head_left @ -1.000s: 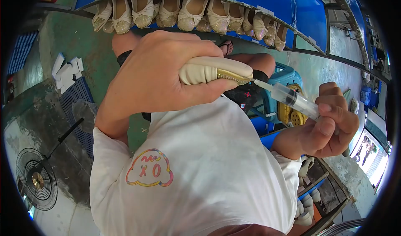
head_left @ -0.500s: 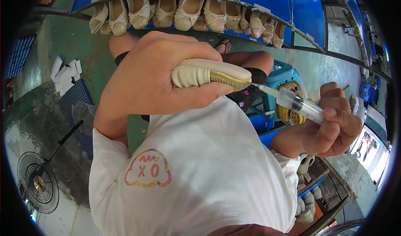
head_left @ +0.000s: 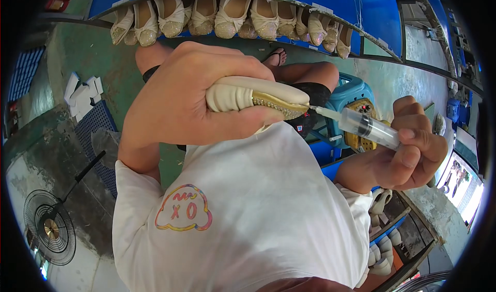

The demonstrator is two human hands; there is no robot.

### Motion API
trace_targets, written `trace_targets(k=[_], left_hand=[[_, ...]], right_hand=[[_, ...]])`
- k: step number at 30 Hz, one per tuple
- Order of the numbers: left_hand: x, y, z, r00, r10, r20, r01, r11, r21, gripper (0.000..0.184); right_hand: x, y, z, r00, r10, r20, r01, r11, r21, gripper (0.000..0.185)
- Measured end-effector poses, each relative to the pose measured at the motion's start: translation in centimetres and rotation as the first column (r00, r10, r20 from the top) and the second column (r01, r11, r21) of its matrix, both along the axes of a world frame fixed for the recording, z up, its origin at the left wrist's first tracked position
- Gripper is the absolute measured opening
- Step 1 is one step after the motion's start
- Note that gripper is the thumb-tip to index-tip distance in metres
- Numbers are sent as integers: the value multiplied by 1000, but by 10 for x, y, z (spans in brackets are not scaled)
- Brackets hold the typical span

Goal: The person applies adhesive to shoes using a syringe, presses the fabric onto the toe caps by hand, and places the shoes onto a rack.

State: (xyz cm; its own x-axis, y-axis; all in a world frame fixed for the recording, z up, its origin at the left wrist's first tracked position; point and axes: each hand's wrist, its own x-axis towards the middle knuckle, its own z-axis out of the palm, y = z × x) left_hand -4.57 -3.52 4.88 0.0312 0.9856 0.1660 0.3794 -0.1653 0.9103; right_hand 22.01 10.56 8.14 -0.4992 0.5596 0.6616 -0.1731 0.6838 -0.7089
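My left hand is wrapped round a cream shoe. The shoe has gathered fabric, a gold edge and a glittery toe, and its smooth pale sole faces up and away from me. Between the fingers of my right hand is a clear plastic syringe with a black plunger seal. Its thin tip touches or nearly touches the shoe's toe, at the seam between sole and glitter. My left palm hides the heel end of the shoe.
Finished-looking cream shoes with glitter toes line a blue rack ahead. A teal stool carries a yellow object on the right. A fan stands at left; more shoes sit on a lower-right rack.
The shoe has tilted and shifted slightly left and down in my left hand. The syringe tip stays by its toe, and my right hand has moved very little.
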Motion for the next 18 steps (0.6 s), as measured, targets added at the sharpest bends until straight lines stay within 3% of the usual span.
trace_targets(k=[6,14,18], left_hand=[[5,1,-9,995,-17,101,11,998,57,51],[3,4,-13,984,-57,169,41,994,97,61],[6,5,-7,984,-16,176,10,999,31,68]], right_hand=[[3,4,-8,998,61,-34,-61,998,11,24],[7,0,-17,996,44,-74,-47,998,-38,23],[13,4,-22,997,35,-66,-39,997,-69,24]])
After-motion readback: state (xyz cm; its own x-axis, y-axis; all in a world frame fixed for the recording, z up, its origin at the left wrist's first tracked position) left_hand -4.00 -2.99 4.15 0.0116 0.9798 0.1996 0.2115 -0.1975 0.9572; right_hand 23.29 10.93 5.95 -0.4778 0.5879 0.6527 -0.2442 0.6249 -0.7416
